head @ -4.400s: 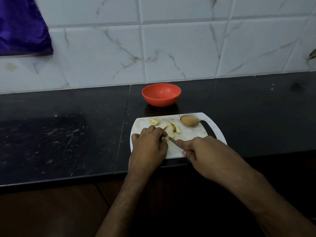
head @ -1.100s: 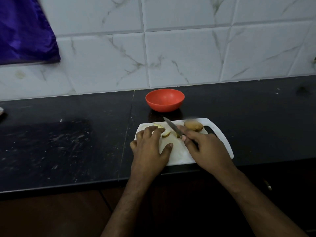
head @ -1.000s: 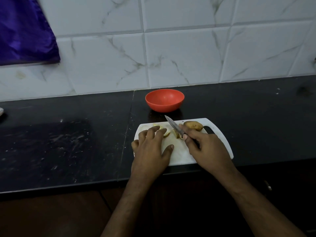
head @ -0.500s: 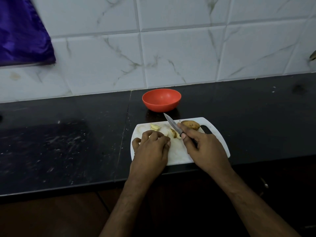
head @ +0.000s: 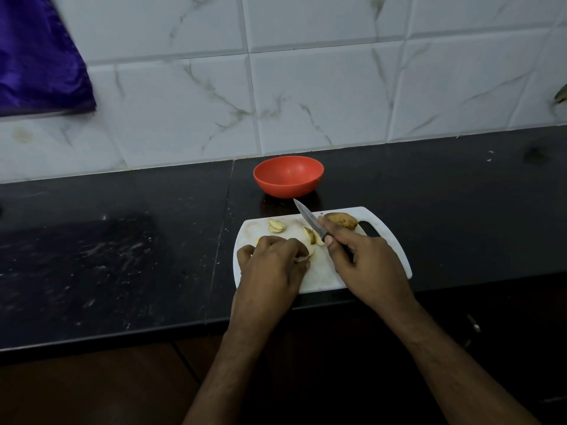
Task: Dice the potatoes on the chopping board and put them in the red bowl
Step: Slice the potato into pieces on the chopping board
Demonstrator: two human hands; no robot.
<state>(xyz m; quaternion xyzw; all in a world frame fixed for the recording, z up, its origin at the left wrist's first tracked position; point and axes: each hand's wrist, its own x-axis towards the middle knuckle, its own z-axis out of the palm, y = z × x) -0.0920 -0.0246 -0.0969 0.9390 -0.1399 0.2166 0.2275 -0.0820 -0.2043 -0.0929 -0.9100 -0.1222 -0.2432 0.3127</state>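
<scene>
Cut potato wedges (head: 311,236) lie on the white chopping board (head: 325,271), more pieces (head: 276,226) sit near its far left corner, and one whole potato (head: 342,220) rests at the far edge beside the handle slot. The left hand (head: 273,262) has its fingers curled over a wedge at the board's left side, pinning it. The right hand (head: 365,262) grips the black handle of a knife (head: 308,220), the blade raised and pointing toward the red bowl (head: 288,176), which stands on the dark table (head: 122,256) just beyond the board and looks empty. To dice well, I would keep the left fingertips tucked back, bring the blade down just beside them, and cut even cross-slices. Compared with half a second ago, the left fingers have closed tighter over the wedge; the knife has barely moved.
</scene>
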